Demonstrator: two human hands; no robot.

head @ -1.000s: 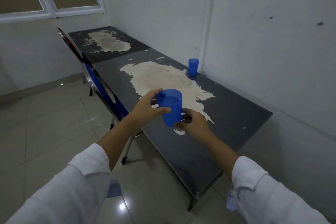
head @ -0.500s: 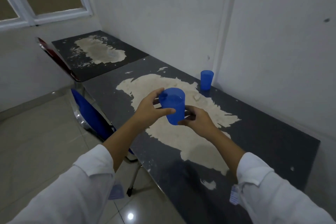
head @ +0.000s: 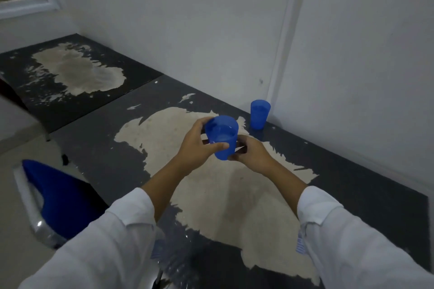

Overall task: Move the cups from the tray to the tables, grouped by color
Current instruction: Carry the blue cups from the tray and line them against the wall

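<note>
from the head view, a blue cup is held upright above the worn dark table, the left hand gripping its side, the right hand pinching its base, a second blue cup standing near the wall.

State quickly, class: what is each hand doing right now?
Left hand: grips the cup round its side.
Right hand: holds the same cup at its base.
</note>
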